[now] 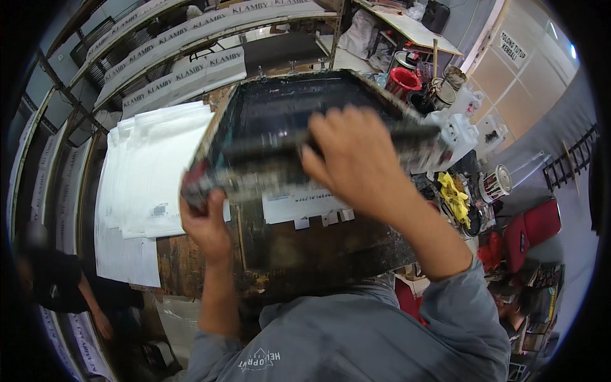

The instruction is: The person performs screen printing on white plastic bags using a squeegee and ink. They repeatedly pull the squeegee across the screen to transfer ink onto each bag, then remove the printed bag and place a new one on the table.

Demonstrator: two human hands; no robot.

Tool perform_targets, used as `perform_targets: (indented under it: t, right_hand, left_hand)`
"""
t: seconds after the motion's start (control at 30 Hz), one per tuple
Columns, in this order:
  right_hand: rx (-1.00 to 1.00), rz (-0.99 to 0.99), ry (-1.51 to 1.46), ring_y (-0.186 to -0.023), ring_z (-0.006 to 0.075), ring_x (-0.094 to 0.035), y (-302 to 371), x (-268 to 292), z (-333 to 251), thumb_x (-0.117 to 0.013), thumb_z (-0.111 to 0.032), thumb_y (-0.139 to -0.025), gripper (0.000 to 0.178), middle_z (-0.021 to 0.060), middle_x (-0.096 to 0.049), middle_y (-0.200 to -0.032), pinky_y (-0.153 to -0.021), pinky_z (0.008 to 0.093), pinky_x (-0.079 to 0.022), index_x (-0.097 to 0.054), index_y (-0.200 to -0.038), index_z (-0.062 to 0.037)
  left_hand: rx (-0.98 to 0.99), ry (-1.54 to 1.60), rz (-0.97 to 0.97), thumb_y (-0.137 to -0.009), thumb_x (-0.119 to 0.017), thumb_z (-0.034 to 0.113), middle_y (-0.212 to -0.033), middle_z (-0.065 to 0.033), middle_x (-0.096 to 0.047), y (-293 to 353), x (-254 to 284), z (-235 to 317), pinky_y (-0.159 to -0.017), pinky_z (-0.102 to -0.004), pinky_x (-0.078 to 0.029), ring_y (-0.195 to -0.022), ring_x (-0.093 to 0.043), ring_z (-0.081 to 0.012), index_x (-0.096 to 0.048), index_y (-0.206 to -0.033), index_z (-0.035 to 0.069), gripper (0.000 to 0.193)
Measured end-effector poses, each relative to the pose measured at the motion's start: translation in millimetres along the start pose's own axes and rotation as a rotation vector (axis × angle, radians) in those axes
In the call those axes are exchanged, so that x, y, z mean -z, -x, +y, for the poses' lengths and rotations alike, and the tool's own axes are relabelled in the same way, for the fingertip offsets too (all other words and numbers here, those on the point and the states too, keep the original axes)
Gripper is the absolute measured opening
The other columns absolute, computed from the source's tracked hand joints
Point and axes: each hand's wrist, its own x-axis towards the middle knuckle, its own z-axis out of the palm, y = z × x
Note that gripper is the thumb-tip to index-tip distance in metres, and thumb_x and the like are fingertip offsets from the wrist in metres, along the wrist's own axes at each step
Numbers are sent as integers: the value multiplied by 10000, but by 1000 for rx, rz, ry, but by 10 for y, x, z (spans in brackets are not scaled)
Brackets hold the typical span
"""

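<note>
A screen-printing frame (210, 143) with a dark, ink-stained mesh is tilted over the worktable, its near edge raised. My left hand (209, 230) is closed on the frame's near left corner, thumb in front. Inside the frame, my right hand (353, 156) wraps round a squeegee (267, 149), a long dark bar lying across the near end; both are smeared by motion. Under the raised edge lies a white printed sheet (286, 209), partly hidden by the frame. Small pale tabs (329, 218) sit along the sheet's near edge.
A stack of white sheets (149, 172) covers the table's left side. Ink tins, a red bucket (403, 81), white plastic bottles (459, 132) and a yellow cloth (454, 197) crowd the right. Racks (184, 51) stand behind. Another person (60, 280) is at far left.
</note>
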Motion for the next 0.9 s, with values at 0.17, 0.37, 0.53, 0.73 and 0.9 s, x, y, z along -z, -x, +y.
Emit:
perform_targets:
  t: [0.17, 0.37, 0.53, 0.73, 0.9]
  right_hand:
    - [22, 178, -4, -764, 423, -651, -1129, 192, 266, -652, -410, -972, 413, 200, -650, -752, -774, 522, -481, -648, -841, -19]
    - [95, 9, 253, -612, 316, -663, -1606, 239, 419, -579, -370, -985, 459, 155, -665, -650, -615, 460, -558, -652, -705, -13]
    - [17, -62, 162, -604, 309, -654, -1775, 200, 597, -571, -365, -1004, 461, 150, -648, -633, -608, 465, -553, -647, -706, -22]
    - [-86, -110, 74, -641, 333, -663, -1867, 186, 733, -570, -387, -1021, 491, 169, -647, -648, -644, 481, -551, -652, -717, -10]
    - [-187, -112, 18, -672, 353, -671, -1895, 281, 523, -569, -405, -1036, 517, 185, -646, -660, -674, 494, -549, -656, -725, 0]
  left_hand:
    - [-470, 231, 51, -1161, -482, 551, -1323, -97, -611, -1095, -314, -487, -1071, -359, -483, -1169, -624, -194, -453, -1578, -40, 724]
    - [122, -297, -325, -1105, -693, 272, -1202, -146, -717, -1940, -811, -2382, -844, -321, -589, -976, -770, -229, -668, -1393, -52, 435]
    - [-558, -883, -379, -990, -797, 304, -1193, -232, -714, -2344, -1234, -3413, -923, -502, -547, -845, -721, -390, -774, -1213, 40, 346]
    - [12, -495, -417, -989, -822, 278, -753, -104, -710, -2427, -947, -3060, -678, -379, -504, -667, -639, -225, -761, -988, 30, 256]
    - [133, -783, -131, -1032, -746, 268, -724, -79, -672, -1775, 642, -1911, -634, -329, -482, -665, -582, -133, -687, -855, -31, 353]
